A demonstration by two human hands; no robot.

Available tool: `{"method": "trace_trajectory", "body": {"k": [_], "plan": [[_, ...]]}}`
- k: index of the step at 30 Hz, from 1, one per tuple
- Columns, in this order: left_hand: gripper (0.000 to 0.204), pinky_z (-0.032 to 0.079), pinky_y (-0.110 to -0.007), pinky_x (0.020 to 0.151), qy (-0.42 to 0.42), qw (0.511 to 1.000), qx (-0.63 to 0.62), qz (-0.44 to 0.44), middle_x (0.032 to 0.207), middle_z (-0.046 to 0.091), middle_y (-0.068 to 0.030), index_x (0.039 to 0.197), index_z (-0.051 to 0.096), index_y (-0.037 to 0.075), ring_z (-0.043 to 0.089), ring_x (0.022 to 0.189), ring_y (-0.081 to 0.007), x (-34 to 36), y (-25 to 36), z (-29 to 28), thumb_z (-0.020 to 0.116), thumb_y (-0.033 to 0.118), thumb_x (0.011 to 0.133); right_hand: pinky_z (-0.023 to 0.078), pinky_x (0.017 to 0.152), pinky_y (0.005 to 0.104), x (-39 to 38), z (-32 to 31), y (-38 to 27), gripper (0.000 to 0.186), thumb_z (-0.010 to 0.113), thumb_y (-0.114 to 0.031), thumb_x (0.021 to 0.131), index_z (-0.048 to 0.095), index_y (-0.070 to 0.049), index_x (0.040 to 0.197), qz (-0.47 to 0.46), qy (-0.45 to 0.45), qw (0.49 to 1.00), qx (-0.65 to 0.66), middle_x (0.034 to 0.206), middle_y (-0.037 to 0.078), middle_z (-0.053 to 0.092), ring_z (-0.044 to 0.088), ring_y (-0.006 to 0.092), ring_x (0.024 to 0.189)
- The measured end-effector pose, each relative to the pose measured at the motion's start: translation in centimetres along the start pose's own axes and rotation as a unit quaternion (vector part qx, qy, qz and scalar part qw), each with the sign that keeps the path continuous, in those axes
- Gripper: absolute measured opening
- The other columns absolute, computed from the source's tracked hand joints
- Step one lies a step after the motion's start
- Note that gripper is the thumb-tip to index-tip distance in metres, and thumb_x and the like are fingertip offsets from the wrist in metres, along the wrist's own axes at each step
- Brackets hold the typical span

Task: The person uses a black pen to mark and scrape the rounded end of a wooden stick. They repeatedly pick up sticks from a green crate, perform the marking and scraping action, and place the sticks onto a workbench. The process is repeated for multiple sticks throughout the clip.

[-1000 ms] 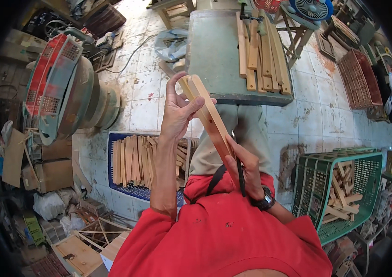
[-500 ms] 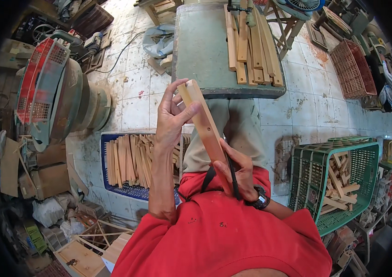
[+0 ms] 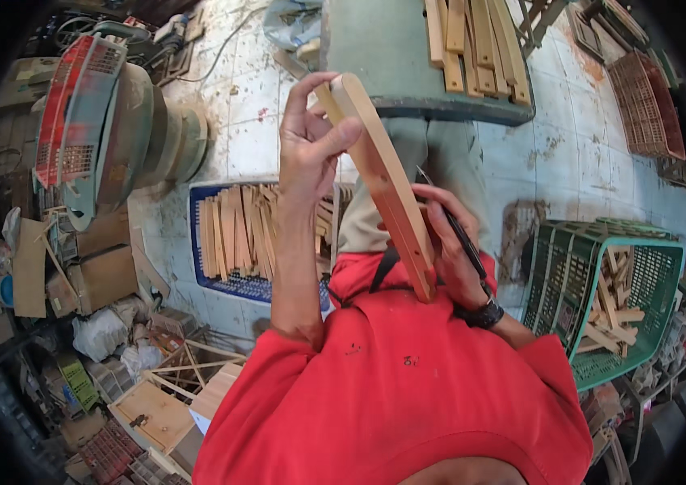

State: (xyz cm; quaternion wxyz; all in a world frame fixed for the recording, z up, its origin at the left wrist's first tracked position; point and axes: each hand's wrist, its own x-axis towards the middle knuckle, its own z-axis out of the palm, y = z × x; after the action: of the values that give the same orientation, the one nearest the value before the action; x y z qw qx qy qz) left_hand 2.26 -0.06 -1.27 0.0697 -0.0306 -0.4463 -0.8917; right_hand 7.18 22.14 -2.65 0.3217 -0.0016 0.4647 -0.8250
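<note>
My left hand [image 3: 311, 145] grips the upper end of a wooden slat [image 3: 377, 174], thumb on its face and fingers around the far side. The slat has a rounded top end and leans down to the right, its lower end by my red shirt. In my closed right hand [image 3: 454, 242], beside the slat's lower half, is a slim black pen [image 3: 464, 233], its pointed tip up and left. Whether the right fingers also touch the slat I cannot tell.
A dark-topped table [image 3: 363, 61] ahead carries several wooden slats [image 3: 484, 48]. A blue crate [image 3: 238, 289] of wood pieces sits to the left, a green crate [image 3: 549, 283] with offcuts to the right. A round-bodied machine [image 3: 137, 121] stands at the far left.
The slat has turned, showing its narrow edge more. My right hand has moved off its lower face to the right, with the pen now in clear sight. The whole view has shifted.
</note>
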Motion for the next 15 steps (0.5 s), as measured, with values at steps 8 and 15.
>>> {"method": "trace_trajectory", "body": {"k": [8, 15], "plan": [[0.049, 0.060, -0.026, 0.063, 0.085, 0.979, 0.184, -0.014, 0.102, 0.067, -0.0123, 0.126, 0.052, 0.007, 0.068, 0.086, -0.0163, -0.1, -0.4, 1.1, 0.072, -0.002, 0.082, 0.054, 0.080, 0.0297, -0.2, -0.2, 1.0, 0.045, 0.069, -0.013, 0.088, 0.055, 0.005, 0.127, -0.014, -0.015, 0.990, -0.140, 0.102, 0.013, 0.070, 0.067, 0.0173, 0.093], [0.049, 0.061, -0.029, 0.071, 0.076, 0.978, 0.196, 0.000, 0.103, 0.066, -0.0142, 0.125, 0.051, 0.005, 0.067, 0.090, -0.0174, -0.2, 0.0, 1.7, 0.071, -0.005, 0.082, 0.052, 0.074, 0.0269, -0.4, -0.5, 1.7, 0.037, 0.073, -0.015, 0.085, 0.062, 0.004, 0.114, 0.005, 0.005, 0.984, -0.177, 0.094, 0.009, 0.070, 0.066, 0.0127, 0.084]]}}
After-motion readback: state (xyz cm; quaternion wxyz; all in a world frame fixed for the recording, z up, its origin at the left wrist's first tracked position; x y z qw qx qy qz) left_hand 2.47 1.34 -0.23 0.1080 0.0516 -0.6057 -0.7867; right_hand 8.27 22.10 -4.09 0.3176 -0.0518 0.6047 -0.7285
